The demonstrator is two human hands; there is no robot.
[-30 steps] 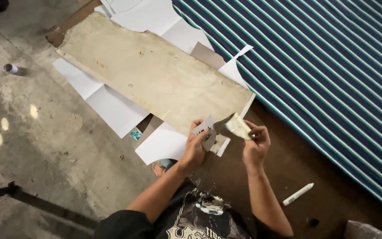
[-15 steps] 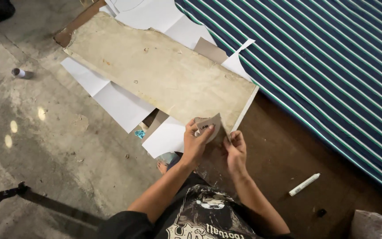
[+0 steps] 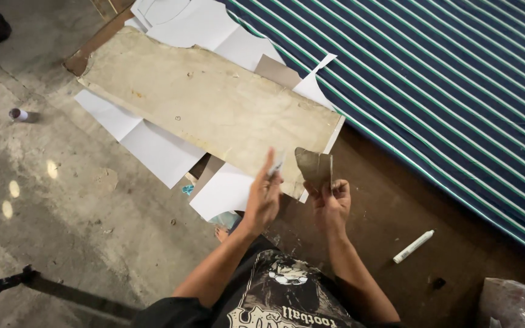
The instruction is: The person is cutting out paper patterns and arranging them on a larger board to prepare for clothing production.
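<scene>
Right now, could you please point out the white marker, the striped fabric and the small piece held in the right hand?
white marker [image 3: 414,246], head view, middle of its barrel.
striped fabric [image 3: 445,85], head view, flat middle area.
small brown piece [image 3: 314,167], head view, its centre, above the right hand [image 3: 330,206].

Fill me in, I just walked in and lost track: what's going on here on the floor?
A person is sitting over the floor. Their right hand pinches a small grey-brown scrap of card upright, while the left hand holds a thin light sliver beside it. Below the hands lie a long beige board on white paper sheets. Striped blue fabric is spread to the right, with a white marker lying near it.
</scene>
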